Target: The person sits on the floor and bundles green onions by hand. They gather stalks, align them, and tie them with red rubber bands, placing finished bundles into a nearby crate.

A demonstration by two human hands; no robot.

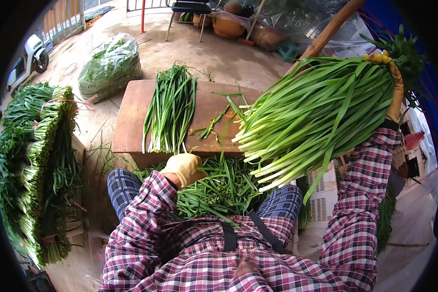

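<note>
My right hand point(383, 60), in a tan glove, is raised at the upper right and shut on a large bunch of garlic chives point(321, 106). The pale stem ends hang down to the left, above the right end of a wooden board point(133, 116). A smaller pile of chives point(171, 106) lies on the board, stem ends towards me. Just below that pile is my left hand point(184, 169), also gloved, its fingers curled; whether it holds anything is hidden. Some loose, bent leaves point(212, 126) lie between the pile and the raised bunch.
Loose green leaves point(219, 189) are heaped between my knees. At the left, tied bundles of greens point(36, 171) are stacked on a crate. A clear plastic bag of greens point(111, 69) stands beyond the board. A white crate point(321, 197) is at my right; a wooden pole point(328, 33) slants behind the raised bunch.
</note>
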